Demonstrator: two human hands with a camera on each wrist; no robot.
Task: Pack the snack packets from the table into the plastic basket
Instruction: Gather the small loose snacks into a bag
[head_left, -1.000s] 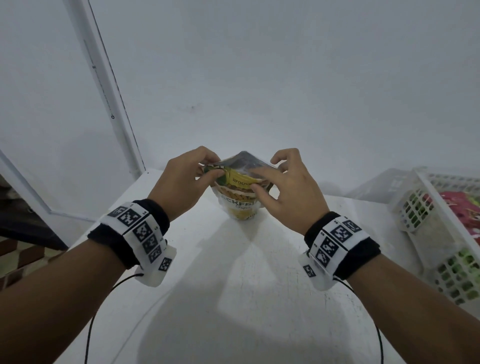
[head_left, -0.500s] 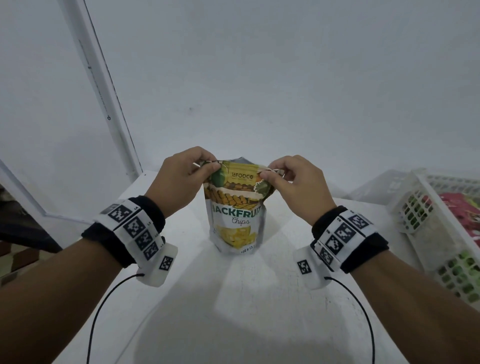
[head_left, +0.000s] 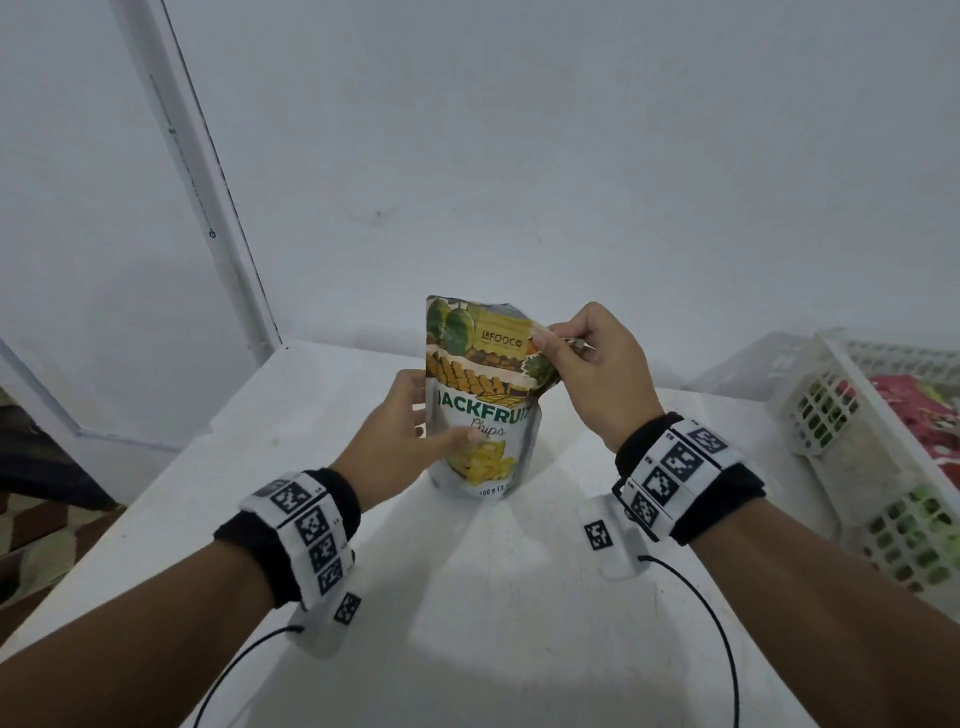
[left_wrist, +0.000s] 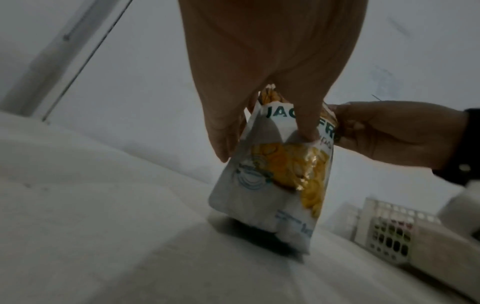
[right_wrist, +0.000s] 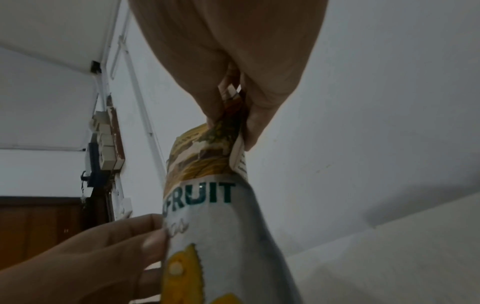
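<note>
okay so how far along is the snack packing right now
Partly done, it seems. Pink and green packets already lie in the plastic basket. In hand: the jackfruit chips pouch, upright over the table, with the right hand pinching its top corner and the left hand holding its side. Left: getting that pouch into the basket. No other packets show on the table.

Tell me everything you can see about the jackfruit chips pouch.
The glossy white stand-up jackfruit chips pouch has a green and yellow printed top and pictured yellow chips. It is upright, its base at the white table. The right hand pinches its top right corner; the left hand grips its middle.
</note>
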